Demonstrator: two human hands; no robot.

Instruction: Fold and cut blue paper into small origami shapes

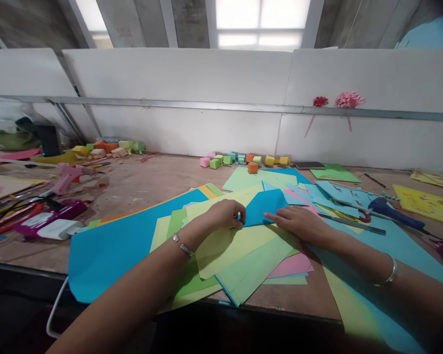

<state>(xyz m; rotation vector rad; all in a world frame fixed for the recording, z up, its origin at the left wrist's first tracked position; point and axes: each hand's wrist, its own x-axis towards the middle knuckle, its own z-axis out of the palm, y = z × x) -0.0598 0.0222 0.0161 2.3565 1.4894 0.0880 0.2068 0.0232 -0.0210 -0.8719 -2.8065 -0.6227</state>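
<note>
A piece of blue paper (pixel 264 205) with a folded-looking edge lies on the pile of coloured sheets in front of me. My left hand (pixel 227 215) pinches its left corner between thumb and curled fingers. On its right side, my right hand (pixel 293 220) rests with the index finger stretched out along the lower edge and the other fingers loosely bent. Under both hands spread yellow-green sheets (pixel 221 250), and a large blue sheet (pixel 110 250) reaches over the table's front edge at the left.
Small paper cubes (pixel 253 167) stand along the back wall. A pink glue gun (pixel 68 178) and a purple device (pixel 55 216) lie left. To the right are a dark blue glue gun (pixel 391 211), a metal ruler (pixel 354 224) and a yellow patterned sheet (pixel 428 204). Paper flowers (pixel 350 100) hang behind.
</note>
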